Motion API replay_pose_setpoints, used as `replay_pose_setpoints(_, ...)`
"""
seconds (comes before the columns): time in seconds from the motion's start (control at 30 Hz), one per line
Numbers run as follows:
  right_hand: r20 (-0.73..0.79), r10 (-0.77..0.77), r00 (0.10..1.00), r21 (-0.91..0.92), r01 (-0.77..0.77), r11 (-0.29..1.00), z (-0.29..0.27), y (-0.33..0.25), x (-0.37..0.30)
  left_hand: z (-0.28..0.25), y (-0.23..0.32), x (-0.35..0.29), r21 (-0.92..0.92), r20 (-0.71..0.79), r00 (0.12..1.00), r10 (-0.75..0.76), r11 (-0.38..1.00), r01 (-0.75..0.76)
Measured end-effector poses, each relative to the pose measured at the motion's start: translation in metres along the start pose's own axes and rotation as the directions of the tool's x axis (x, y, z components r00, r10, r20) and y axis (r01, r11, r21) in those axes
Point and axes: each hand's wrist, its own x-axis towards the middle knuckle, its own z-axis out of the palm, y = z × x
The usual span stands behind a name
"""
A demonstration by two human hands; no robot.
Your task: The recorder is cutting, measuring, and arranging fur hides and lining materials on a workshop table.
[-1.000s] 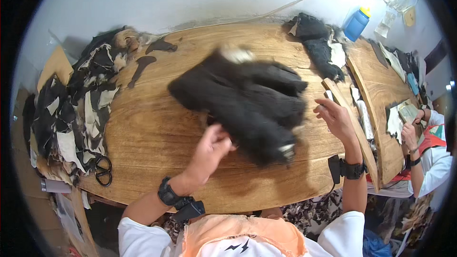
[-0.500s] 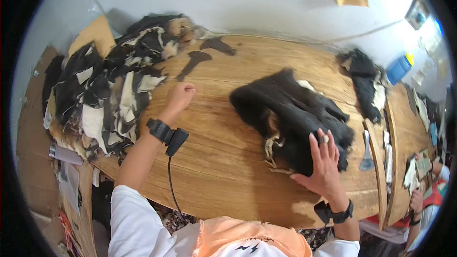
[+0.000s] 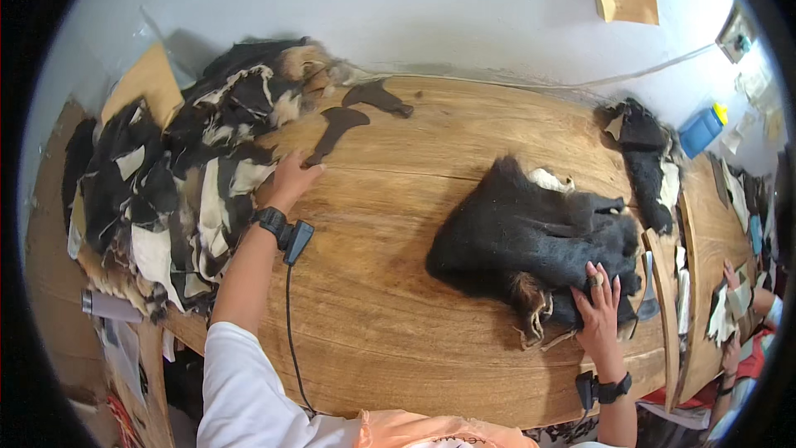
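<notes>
My left hand [image 3: 292, 178] is at the lower end of a dark leather knife [image 3: 343, 122] with a flared blade, its fingers closed round the handle tip. The knife lies flat on the wooden table. Just beyond it lies a second dark flared-blade knife [image 3: 377, 98]. My right hand [image 3: 600, 313] rests open, fingers spread, on the near right part of a black fur hide [image 3: 531, 232]. That hide lies bunched, with a pale scrap at its far edge and ragged light strips along its near edge.
A pile of black and white fur pieces [image 3: 166, 191] covers the table's left end. Right of the hide are another fur piece [image 3: 643, 158], a blue bottle [image 3: 703, 130], a wide-bladed tool [image 3: 647, 299] and a wooden strip [image 3: 661, 307]. A co-worker's hands [image 3: 731, 348] show at far right.
My left hand has moved left to the knife's handle. The black hide has shifted right under my right hand, which stays on it. The view has tilted slightly.
</notes>
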Motion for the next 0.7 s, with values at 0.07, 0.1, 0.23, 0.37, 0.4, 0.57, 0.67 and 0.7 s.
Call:
replay_pose_setpoints(0.07,-0.01,0.008,1.0,0.027,-0.008,1.0,-0.003,0.007,0.004,0.001,-0.012,0.016,-0.075,0.079,0.993,-0.085,0.993,0.091)
replay_pose_setpoints(0.1,-0.007,0.008,1.0,0.04,-0.007,0.999,-0.004,0.011,0.005,0.003,-0.004,0.021,-0.077,0.088,0.994,-0.069,0.994,0.075)
replay_pose_setpoints(0.23,0.0,0.028,1.0,0.112,-0.028,0.993,-0.003,0.025,0.004,0.005,0.032,0.003,0.117,0.27,0.958,-0.094,0.991,0.064)
replay_pose_setpoints(0.37,-0.037,0.027,0.999,0.184,-0.02,0.983,-0.002,0.028,0.004,0.013,0.089,-0.041,-0.054,0.362,0.908,0.21,0.977,-0.204)
replay_pose_setpoints(0.4,-0.013,0.03,0.999,0.183,-0.027,0.983,-0.003,0.029,0.004,0.019,0.108,-0.04,-0.062,0.371,0.901,0.224,0.974,-0.217)
replay_pose_setpoints(0.57,-0.032,0.039,0.999,0.221,-0.031,0.975,0.002,0.032,0.004,0.081,0.181,-0.003,-0.105,0.368,0.854,0.369,0.928,-0.356)
replay_pose_setpoints(0.67,-0.006,0.02,1.0,0.265,-0.017,0.964,0.006,0.032,0.004,0.122,0.221,0.026,-0.112,0.409,0.817,0.405,0.912,-0.396)
replay_pose_setpoints(0.7,-0.001,0.044,0.999,0.261,-0.043,0.964,0.005,0.033,0.004,0.134,0.232,0.034,-0.126,0.421,0.803,0.422,0.904,-0.409)
